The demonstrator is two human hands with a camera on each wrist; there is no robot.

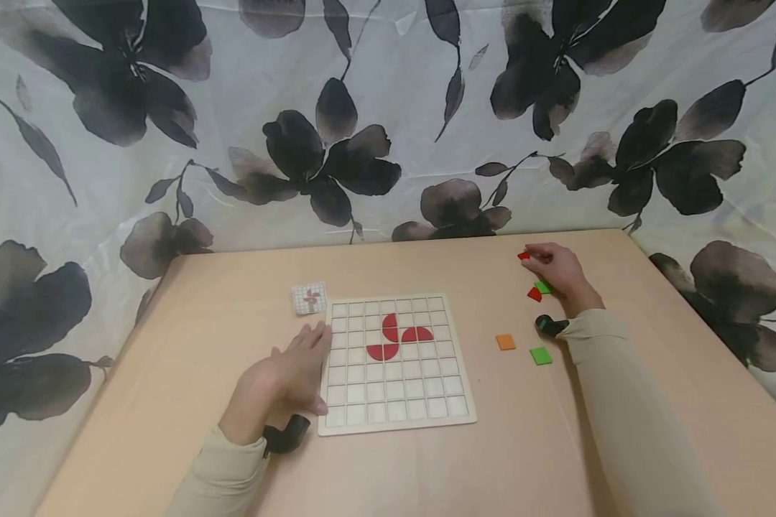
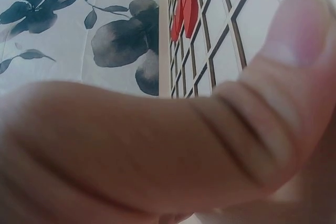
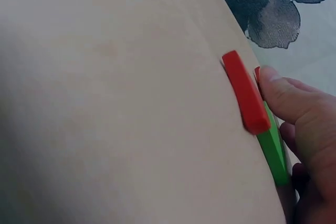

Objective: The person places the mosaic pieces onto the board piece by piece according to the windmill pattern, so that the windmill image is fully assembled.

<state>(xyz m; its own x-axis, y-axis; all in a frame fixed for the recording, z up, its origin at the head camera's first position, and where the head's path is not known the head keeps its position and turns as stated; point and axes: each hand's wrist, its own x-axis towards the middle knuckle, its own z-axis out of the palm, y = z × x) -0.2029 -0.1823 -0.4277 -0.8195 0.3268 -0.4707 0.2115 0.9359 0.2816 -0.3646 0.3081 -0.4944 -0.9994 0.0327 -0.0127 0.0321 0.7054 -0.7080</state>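
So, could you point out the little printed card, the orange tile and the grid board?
Printed card (image 1: 309, 298): head view, middle of its printed face.
Orange tile (image 1: 506, 342): head view, middle of its top face.
Grid board (image 1: 412, 370): head view, a bare cell near its middle.

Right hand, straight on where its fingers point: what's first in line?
The far red piece, right at the fingers of the right hand; past it, the table looks free up to the floral cloth, though depth there is unclear.

1 board | 1 card | 3 half-discs | off-board: 2 reds, 2 greens, 1 orange
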